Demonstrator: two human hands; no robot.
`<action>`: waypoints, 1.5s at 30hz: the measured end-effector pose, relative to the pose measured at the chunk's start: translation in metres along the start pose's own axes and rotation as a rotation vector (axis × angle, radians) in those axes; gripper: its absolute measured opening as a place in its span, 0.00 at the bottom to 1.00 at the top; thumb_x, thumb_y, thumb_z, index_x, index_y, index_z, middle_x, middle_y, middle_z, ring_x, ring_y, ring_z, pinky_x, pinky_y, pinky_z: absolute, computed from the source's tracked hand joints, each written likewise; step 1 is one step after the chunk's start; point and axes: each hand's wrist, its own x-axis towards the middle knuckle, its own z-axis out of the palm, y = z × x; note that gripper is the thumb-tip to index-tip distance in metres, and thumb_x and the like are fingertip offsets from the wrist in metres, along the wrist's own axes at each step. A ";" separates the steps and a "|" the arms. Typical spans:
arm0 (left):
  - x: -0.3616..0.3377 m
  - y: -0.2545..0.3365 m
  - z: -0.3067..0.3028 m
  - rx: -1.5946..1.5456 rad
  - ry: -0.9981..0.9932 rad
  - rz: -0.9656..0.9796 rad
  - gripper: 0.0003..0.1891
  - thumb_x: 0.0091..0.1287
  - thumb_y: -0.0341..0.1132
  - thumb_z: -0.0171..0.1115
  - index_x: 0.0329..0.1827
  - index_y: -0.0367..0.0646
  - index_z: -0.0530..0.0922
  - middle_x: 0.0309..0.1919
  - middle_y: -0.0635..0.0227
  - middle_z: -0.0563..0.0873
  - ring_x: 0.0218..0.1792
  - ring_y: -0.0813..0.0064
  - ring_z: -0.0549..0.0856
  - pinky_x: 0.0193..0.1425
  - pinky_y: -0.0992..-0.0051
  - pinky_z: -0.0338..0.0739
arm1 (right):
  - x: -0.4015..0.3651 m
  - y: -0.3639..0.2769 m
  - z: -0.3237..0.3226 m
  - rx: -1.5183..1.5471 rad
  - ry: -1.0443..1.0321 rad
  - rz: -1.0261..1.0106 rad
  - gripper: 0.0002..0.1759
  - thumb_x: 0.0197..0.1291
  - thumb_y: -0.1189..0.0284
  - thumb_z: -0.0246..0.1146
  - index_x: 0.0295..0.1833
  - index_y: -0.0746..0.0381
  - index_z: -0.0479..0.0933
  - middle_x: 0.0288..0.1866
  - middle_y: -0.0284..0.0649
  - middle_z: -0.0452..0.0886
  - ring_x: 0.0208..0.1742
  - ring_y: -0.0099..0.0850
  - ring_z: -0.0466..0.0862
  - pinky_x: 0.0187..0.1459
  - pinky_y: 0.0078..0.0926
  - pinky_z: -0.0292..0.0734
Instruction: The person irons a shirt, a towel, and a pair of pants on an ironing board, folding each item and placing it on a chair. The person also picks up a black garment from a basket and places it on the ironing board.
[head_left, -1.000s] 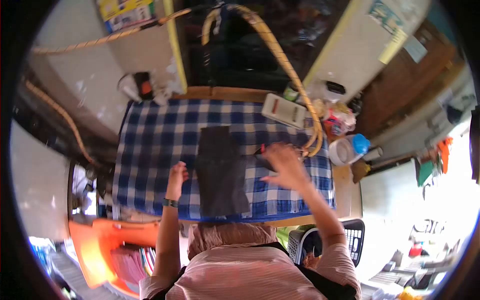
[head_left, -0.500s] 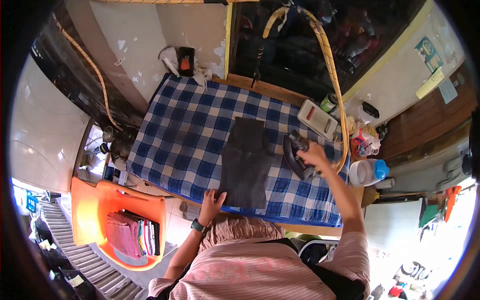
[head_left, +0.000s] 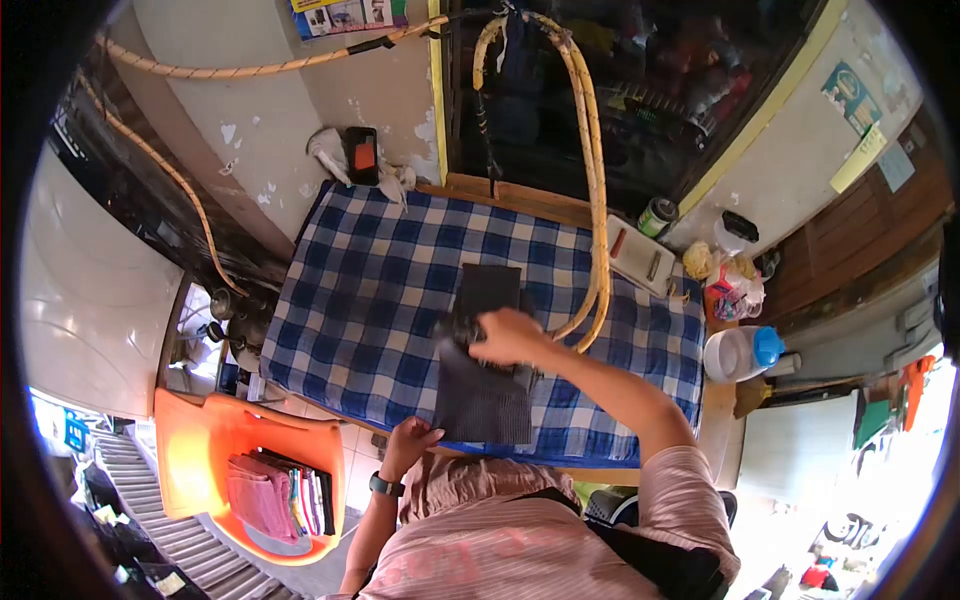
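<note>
A dark grey ribbed garment [head_left: 485,412] lies folded into a narrow shape on a blue and white checked cloth [head_left: 370,290]. My right hand [head_left: 510,337] is wrapped round the handle of a dark iron [head_left: 462,330], which is over the garment's middle and blurred by motion. Its hose runs up from behind my hand. At the garment's near left corner, my left hand [head_left: 408,442] pinches the edge between thumb and fingers.
An orange chair [head_left: 190,440] with a stack of folded clothes [head_left: 285,490] stands at the left. A tan iron hose [head_left: 595,200] loops down from above. Along the right edge are a pale tray [head_left: 640,257], a can [head_left: 657,216] and a blue-lidded container [head_left: 740,353].
My right hand has carried the iron leftward from the cloth beside the garment to over the garment. The hose loop has swung left. My left hand stays at the garment's near left corner.
</note>
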 end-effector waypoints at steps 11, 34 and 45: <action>0.009 0.039 0.034 0.616 0.251 0.538 0.26 0.60 0.39 0.69 0.59 0.41 0.70 0.56 0.50 0.75 0.62 0.48 0.70 0.66 0.55 0.63 | -0.021 0.174 -0.068 0.241 0.321 0.387 0.23 0.46 0.55 0.66 0.34 0.67 0.81 0.22 0.47 0.83 0.24 0.38 0.85 0.33 0.35 0.81; 0.045 0.088 0.103 0.894 0.192 0.748 0.23 0.69 0.39 0.55 0.65 0.43 0.68 0.71 0.50 0.63 0.74 0.48 0.57 0.75 0.41 0.36 | -0.231 0.459 -0.137 -0.043 0.917 0.955 0.70 0.26 0.49 0.80 0.77 0.48 0.47 0.69 0.68 0.58 0.70 0.66 0.59 0.64 0.63 0.61; 0.038 0.086 0.077 0.639 0.290 0.687 0.14 0.72 0.32 0.51 0.57 0.37 0.73 0.65 0.47 0.67 0.67 0.49 0.67 0.71 0.54 0.57 | -0.277 0.246 -0.139 -0.258 1.390 0.490 0.19 0.44 0.63 0.73 0.46 0.51 0.85 0.72 0.56 0.62 0.66 0.57 0.67 0.62 0.51 0.65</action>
